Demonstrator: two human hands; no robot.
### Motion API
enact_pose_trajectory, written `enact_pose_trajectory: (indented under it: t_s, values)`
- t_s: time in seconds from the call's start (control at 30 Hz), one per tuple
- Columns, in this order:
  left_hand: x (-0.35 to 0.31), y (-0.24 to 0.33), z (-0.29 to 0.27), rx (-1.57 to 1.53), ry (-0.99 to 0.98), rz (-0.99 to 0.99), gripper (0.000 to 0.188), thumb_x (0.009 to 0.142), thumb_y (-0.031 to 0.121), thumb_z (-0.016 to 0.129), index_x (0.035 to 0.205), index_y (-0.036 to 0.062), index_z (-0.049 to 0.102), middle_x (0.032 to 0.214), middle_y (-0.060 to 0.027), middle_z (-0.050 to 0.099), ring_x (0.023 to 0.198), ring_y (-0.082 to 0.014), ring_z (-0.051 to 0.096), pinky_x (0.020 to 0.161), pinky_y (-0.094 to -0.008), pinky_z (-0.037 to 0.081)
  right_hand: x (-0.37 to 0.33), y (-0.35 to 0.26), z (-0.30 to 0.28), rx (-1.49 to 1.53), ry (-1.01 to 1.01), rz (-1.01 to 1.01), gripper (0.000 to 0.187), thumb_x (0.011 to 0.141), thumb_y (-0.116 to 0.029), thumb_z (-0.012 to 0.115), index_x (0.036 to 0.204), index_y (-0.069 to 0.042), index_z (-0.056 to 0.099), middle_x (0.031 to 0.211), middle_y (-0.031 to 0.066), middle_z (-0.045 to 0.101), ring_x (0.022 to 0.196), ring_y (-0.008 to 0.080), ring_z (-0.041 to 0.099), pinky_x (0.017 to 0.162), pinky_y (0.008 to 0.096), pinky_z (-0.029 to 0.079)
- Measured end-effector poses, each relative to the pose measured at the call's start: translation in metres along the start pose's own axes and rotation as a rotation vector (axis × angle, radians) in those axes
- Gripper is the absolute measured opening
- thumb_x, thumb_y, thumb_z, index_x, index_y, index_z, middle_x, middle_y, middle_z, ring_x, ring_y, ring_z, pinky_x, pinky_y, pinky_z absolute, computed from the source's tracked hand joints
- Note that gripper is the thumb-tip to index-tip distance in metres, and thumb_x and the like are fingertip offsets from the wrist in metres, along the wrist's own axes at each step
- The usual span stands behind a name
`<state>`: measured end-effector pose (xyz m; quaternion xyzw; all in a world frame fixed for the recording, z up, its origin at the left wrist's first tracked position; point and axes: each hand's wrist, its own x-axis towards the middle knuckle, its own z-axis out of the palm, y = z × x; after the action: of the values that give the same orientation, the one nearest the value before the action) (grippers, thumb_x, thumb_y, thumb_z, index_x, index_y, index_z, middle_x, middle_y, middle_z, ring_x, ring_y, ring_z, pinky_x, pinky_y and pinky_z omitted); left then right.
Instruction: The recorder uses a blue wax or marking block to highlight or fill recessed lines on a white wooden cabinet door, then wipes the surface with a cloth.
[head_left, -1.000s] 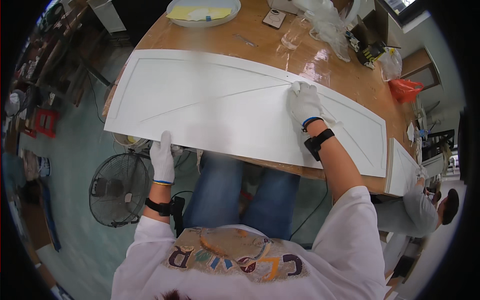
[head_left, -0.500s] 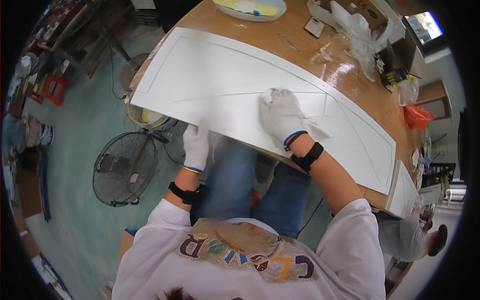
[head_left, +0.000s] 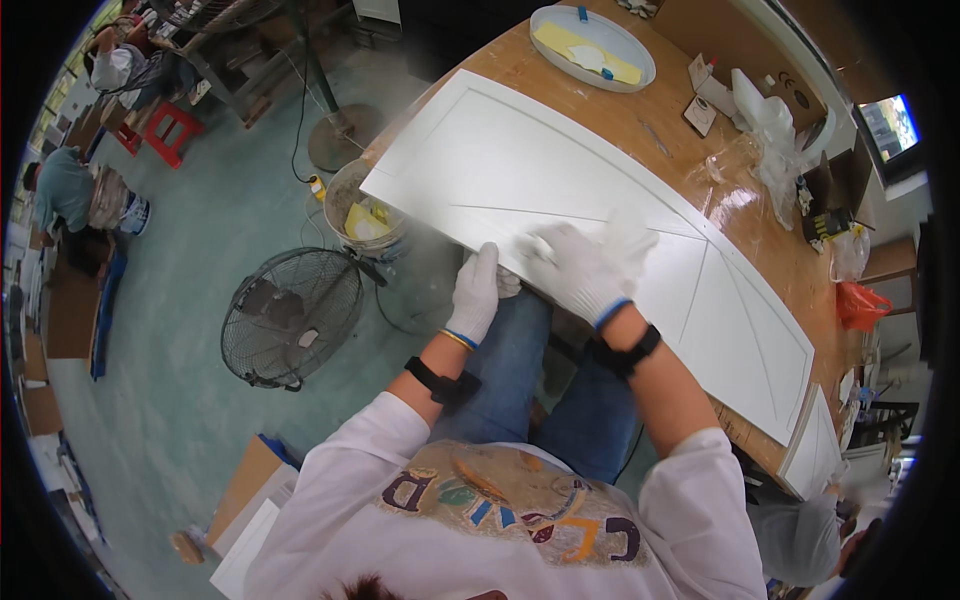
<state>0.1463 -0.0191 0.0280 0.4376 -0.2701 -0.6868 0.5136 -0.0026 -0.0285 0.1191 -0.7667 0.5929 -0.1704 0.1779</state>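
A long white panel [head_left: 560,170] with thin grooves and a raised border lies on the brown table, its near edge toward my lap. My gloved left hand [head_left: 478,292] grips that near edge, thumb on top and fingers partly hidden below. Just right of it, my gloved right hand [head_left: 575,268] is over the panel, its fingers smeared by motion. A thin white crumpled sheet [head_left: 630,236] shows at the right hand's far side and appears held in it; its material is unclear.
On the brown table [head_left: 500,62] stand a shallow white basin [head_left: 645,80] with yellow pieces, clear plastic [head_left: 770,150] and boxes. A bucket [head_left: 345,190] and black fan [head_left: 292,318] are at left. Another person in grey [head_left: 800,540] is at lower right.
My view has shifted, so the panel appears farther right and lower. The right hand has moved left along the panel, closer to my left hand, which still grips the near edge.
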Motion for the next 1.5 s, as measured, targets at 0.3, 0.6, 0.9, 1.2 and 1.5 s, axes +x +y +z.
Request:
enact_pose_trajectory:
  t_s: [0.3,0.6,0.9,1.2,1.5]
  values:
    - [-0.003,0.020,-0.006,0.051,-0.006,-0.076,0.035,0.096,0.036,0.050,0.093,0.0017,0.056,0.076,-0.0083,0.062,0.063,-0.0154,0.061,0.060,-0.0281,0.053,-0.137,0.086,-0.079,-0.143,-0.148,0.463,0.033,0.081,-0.026,0.061,0.105,-0.003,0.061,0.098,0.0180,0.063,0.092,0.0352,0.061,0.081,0.0404,0.049]
    - [0.062,0.084,-0.095,0.350,0.281,0.274,0.032,0.088,0.035,0.060,0.098,0.0048,0.057,0.087,-0.0067,0.061,0.071,-0.0131,0.060,0.064,-0.0266,0.051,-0.022,-0.002,-0.011,0.083,0.075,0.082,0.036,0.084,-0.028,0.060,0.107,0.000,0.062,0.103,0.0219,0.062,0.100,0.0367,0.057,0.088,0.0420,0.046]
    - [0.125,0.148,-0.153,0.322,0.067,0.163,0.029,0.089,0.026,0.064,0.099,-0.0003,0.060,0.090,-0.0051,0.062,0.077,-0.0108,0.058,0.063,-0.0272,0.048,-0.069,0.027,-0.044,0.523,-0.070,0.463,0.040,0.090,-0.038,0.056,0.110,-0.003,0.062,0.099,0.0134,0.066,0.094,0.0192,0.063,0.082,0.0326,0.048]
    - [0.097,0.153,-0.162,0.398,0.084,0.065,0.022,0.090,0.021,0.063,0.095,0.0016,0.056,0.084,-0.0041,0.060,0.067,-0.0111,0.056,0.058,-0.0250,0.047,-0.103,0.215,-0.230,1.152,1.017,0.592,0.028,0.085,-0.035,0.067,0.098,-0.011,0.061,0.088,0.0000,0.061,0.074,0.0095,0.058,0.061,0.0263,0.047]
    - [0.024,0.186,-0.145,0.698,-0.090,-0.115,0.031,0.093,0.026,0.056,0.106,-0.0016,0.058,0.086,-0.0033,0.061,0.075,-0.0120,0.055,0.066,-0.0269,0.046,-0.135,0.245,-0.252,0.371,0.681,0.523,0.041,0.088,-0.030,0.063,0.120,-0.004,0.056,0.104,0.0016,0.060,0.097,0.0126,0.055,0.077,0.0279,0.047]
